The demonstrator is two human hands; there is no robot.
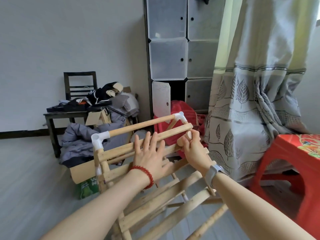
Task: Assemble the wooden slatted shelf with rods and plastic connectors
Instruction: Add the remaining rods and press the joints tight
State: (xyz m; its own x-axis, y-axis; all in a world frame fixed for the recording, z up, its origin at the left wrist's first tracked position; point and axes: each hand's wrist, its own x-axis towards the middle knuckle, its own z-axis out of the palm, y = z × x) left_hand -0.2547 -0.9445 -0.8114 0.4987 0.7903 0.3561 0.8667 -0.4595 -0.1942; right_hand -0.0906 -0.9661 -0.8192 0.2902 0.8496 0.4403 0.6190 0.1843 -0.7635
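Wooden shelf tipped on the floor, slats running away from the camera toward a top rail. Left hand, red bead bracelet at the wrist, spread flat with straight fingers pressing on the upper slats. Right hand, watch on the wrist, curled round a loose short rod held at the right end of the frame, just beside the slat end.

Likely step: fitting that rod into the right side while the left hand steadies the frame. Next move probably calls for lining the rod end up with its socket and pushing along the rod's axis, frame braced against sliding.

Beyond the hands, top rod lying crosswise, long axis left to right and rising to the right, capped by white plastic connectors at left and right.

Farther back: chair piled with clothes, white cube cabinet, leaf-print curtain, red stool at right.
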